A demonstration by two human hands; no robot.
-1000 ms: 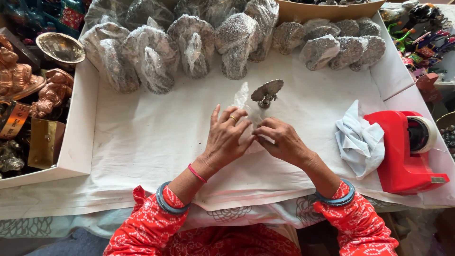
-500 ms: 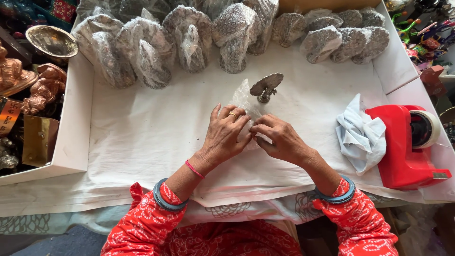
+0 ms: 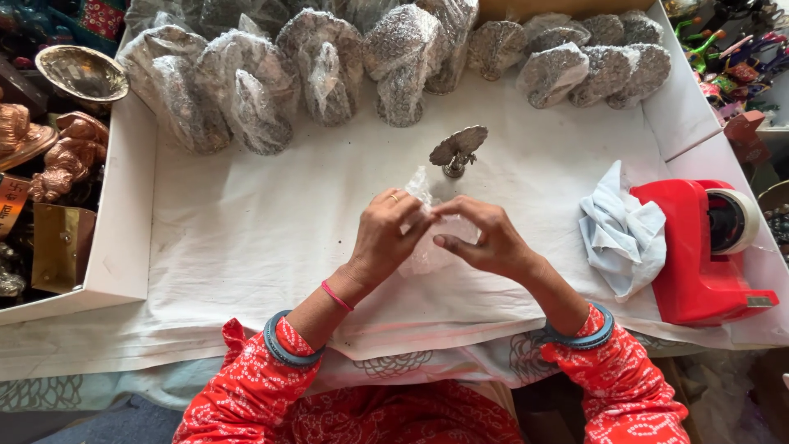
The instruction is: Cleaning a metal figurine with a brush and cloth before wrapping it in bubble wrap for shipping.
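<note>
My left hand [image 3: 386,234] and my right hand [image 3: 481,238] meet over a crumpled clear plastic bag [image 3: 436,247], both pinching it at its upper edge. Just beyond my fingers a small silver metal figurine [image 3: 458,150] with a fan-shaped top stands upright on the white cloth [image 3: 246,222]. It is apart from both hands. Red patterned sleeves and blue bangles cover my wrists.
Several plastic-wrapped silver figurines [image 3: 312,66] line the back of the white tray [image 3: 123,238]. A crumpled pale blue cloth [image 3: 620,230] and a red tape dispenser [image 3: 699,255] lie at the right. Copper and brass ornaments [image 3: 57,148] crowd the left.
The view has shifted slightly. My hands have drawn a little nearer to me with the plastic bag, leaving the silver figurine standing free beyond them.
</note>
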